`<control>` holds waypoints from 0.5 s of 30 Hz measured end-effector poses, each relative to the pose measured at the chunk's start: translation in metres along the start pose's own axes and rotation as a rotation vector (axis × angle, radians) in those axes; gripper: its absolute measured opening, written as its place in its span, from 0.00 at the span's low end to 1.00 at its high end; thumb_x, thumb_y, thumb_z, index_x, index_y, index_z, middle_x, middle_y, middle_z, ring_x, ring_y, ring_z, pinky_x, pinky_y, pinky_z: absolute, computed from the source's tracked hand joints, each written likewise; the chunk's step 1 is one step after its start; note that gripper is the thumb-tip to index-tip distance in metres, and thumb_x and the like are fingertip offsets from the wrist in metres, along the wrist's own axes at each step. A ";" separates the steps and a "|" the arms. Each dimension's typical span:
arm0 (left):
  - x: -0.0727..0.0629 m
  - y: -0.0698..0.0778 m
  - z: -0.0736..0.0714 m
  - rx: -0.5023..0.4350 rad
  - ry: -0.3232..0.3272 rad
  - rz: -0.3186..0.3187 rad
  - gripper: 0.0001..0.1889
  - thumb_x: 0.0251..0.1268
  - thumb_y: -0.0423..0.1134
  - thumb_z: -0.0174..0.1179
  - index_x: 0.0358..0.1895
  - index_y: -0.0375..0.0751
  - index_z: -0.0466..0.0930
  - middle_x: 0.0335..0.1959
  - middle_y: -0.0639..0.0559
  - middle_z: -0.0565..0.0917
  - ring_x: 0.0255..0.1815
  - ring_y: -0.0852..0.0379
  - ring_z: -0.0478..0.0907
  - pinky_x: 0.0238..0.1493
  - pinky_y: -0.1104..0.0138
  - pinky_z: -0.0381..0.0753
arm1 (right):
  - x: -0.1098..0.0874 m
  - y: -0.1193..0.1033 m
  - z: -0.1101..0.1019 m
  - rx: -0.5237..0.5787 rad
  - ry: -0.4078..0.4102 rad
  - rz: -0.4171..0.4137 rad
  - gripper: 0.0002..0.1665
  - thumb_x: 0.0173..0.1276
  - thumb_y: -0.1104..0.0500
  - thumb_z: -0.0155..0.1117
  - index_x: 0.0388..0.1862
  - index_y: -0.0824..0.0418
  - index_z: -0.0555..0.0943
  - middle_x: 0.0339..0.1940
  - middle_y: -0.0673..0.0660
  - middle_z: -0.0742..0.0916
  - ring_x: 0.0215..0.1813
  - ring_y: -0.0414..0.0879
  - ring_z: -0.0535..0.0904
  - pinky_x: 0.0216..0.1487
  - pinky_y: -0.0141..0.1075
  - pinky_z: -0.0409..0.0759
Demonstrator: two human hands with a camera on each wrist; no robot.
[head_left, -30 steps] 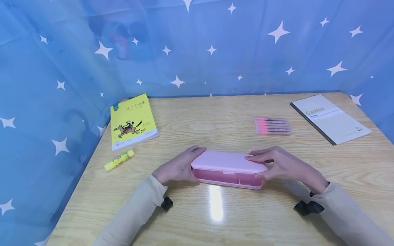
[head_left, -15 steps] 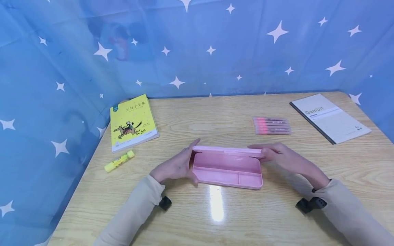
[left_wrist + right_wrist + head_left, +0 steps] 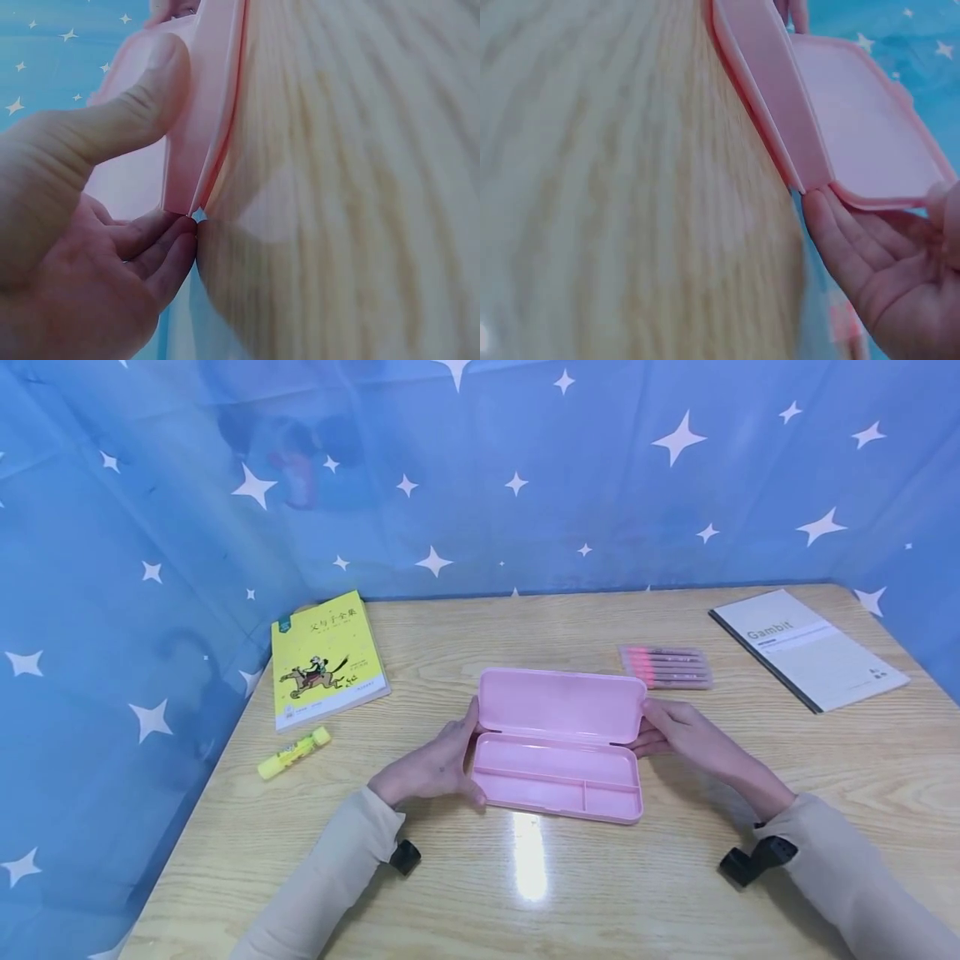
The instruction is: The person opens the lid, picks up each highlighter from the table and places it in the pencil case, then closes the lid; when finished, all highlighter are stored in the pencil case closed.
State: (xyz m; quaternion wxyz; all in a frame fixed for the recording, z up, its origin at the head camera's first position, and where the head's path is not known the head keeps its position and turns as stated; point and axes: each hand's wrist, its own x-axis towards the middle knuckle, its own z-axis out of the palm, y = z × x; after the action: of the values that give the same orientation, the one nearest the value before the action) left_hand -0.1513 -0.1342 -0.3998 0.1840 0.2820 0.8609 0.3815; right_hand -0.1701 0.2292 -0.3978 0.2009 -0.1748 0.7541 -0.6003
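Observation:
A pink pencil case (image 3: 551, 762) lies on the table in the head view, its lid (image 3: 561, 706) raised and tilted back on the hinge. Its bare tray is split by thin dividers into compartments. My left hand (image 3: 429, 767) grips the case's left end, thumb at the front corner and fingers at the back; the left wrist view shows that thumb (image 3: 154, 97) against the pink side. At the lid's right edge, my right hand (image 3: 693, 739) holds on with the thumb, its other fingers behind the hinge corner. In the right wrist view these fingers (image 3: 847, 232) touch the base's back corner.
A yellow book (image 3: 330, 660) and a yellow glue-stick-like tube (image 3: 294, 753) lie to the left. Behind the case at right is a clear pack of pink-tipped pens (image 3: 666, 667). A white notebook (image 3: 810, 647) lies at far right. A starred blue curtain (image 3: 480, 477) backs the wooden table (image 3: 585, 902).
The pink pencil case's lid has swung from nearly closed to leaning back, with my right hand following it up and back. My left hand stays at the left end.

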 end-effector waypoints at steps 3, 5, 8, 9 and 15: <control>0.000 -0.001 0.000 0.014 0.002 0.010 0.75 0.32 0.40 0.80 0.73 0.38 0.20 0.62 0.50 0.68 0.58 0.53 0.59 0.65 0.60 0.56 | 0.002 0.004 -0.001 0.023 0.021 0.057 0.28 0.80 0.59 0.34 0.59 0.87 0.60 0.41 0.70 0.83 0.40 0.47 0.84 0.43 0.43 0.81; 0.000 -0.002 0.000 0.011 0.002 0.013 0.76 0.32 0.41 0.81 0.73 0.40 0.21 0.62 0.51 0.68 0.58 0.53 0.59 0.64 0.60 0.56 | 0.004 0.005 -0.001 0.026 0.044 0.093 0.26 0.80 0.60 0.36 0.61 0.85 0.60 0.41 0.69 0.83 0.40 0.47 0.84 0.43 0.42 0.81; 0.000 -0.002 0.000 0.014 0.004 0.015 0.76 0.30 0.42 0.81 0.74 0.42 0.22 0.63 0.51 0.67 0.58 0.53 0.59 0.64 0.60 0.57 | 0.005 0.006 0.000 0.015 0.074 0.125 0.27 0.79 0.59 0.38 0.63 0.83 0.59 0.42 0.68 0.82 0.40 0.47 0.84 0.43 0.41 0.81; 0.000 -0.002 0.000 0.016 0.003 0.010 0.77 0.30 0.43 0.81 0.74 0.42 0.22 0.63 0.51 0.67 0.58 0.53 0.59 0.64 0.60 0.57 | 0.005 0.007 0.000 0.012 0.082 0.133 0.28 0.79 0.59 0.39 0.64 0.83 0.59 0.42 0.68 0.82 0.40 0.47 0.84 0.43 0.41 0.81; 0.001 -0.002 0.000 0.051 -0.010 -0.024 0.78 0.28 0.48 0.82 0.73 0.39 0.22 0.60 0.52 0.68 0.58 0.54 0.59 0.64 0.62 0.57 | 0.007 0.007 0.000 0.007 0.127 0.166 0.28 0.79 0.57 0.41 0.64 0.81 0.61 0.43 0.67 0.81 0.39 0.47 0.84 0.43 0.40 0.81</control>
State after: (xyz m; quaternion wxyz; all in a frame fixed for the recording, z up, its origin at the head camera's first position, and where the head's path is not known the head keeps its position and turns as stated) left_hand -0.1525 -0.1349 -0.4015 0.1856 0.2783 0.8727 0.3557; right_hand -0.1765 0.2273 -0.4055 0.2023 -0.0723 0.7750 -0.5943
